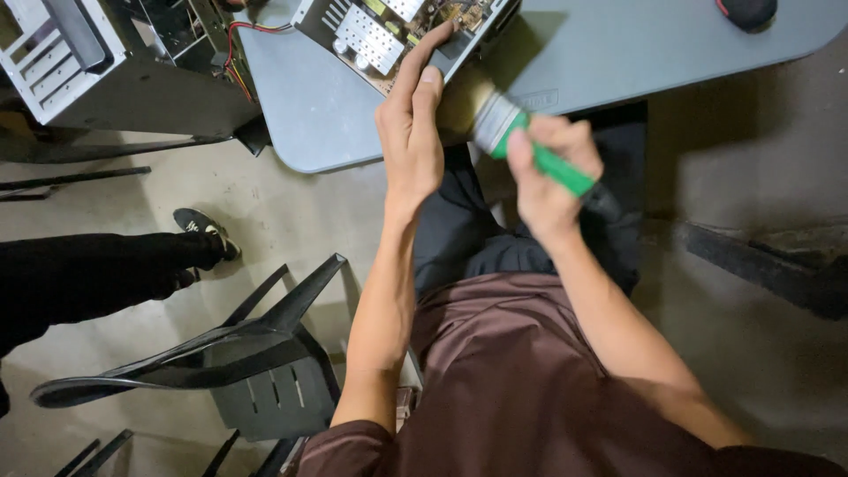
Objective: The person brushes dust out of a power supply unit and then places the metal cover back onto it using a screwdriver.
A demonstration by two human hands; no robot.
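Observation:
My left hand [411,124] reaches up to the near edge of an open metal box with a circuit board and finned heat sinks [389,31] on a grey table [583,53]; its fingers rest on the box's rim. My right hand [543,168] grips the green handle of a paintbrush [530,146], whose metal ferrule and pale bristles point up-left toward the box, just behind my left hand. The brush is blurred.
An open computer case [97,62] with red wires stands at the upper left. A black plastic chair [256,353] sits at my left. Another person's dark trouser leg and shoe [132,261] lie at left. A dark mouse [746,11] rests on the table's far right.

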